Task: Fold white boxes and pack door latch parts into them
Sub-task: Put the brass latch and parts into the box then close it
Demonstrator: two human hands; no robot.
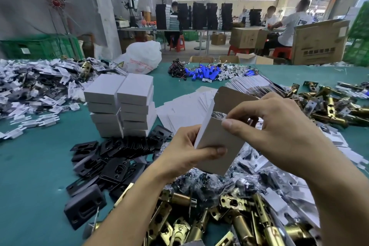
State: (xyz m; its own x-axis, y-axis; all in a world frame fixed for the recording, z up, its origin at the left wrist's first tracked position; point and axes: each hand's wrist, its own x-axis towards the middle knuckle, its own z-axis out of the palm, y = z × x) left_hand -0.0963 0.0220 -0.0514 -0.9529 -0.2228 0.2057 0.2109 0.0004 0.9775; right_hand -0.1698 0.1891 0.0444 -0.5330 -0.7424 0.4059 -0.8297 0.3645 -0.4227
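- White box point(217, 146), top flap open, is clamped in the left grip point(185, 154) above the worktop's point(30, 166) near edge.
- Clear bag point(218, 115) at its mouth is pinched by the right grip point(279, 126).

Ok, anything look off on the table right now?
Nothing damaged or spilled. Only the stack of closed boxes is uneven: its layers sit offset. The box in the left hand is open-topped, the right hand pinching a bag into it.
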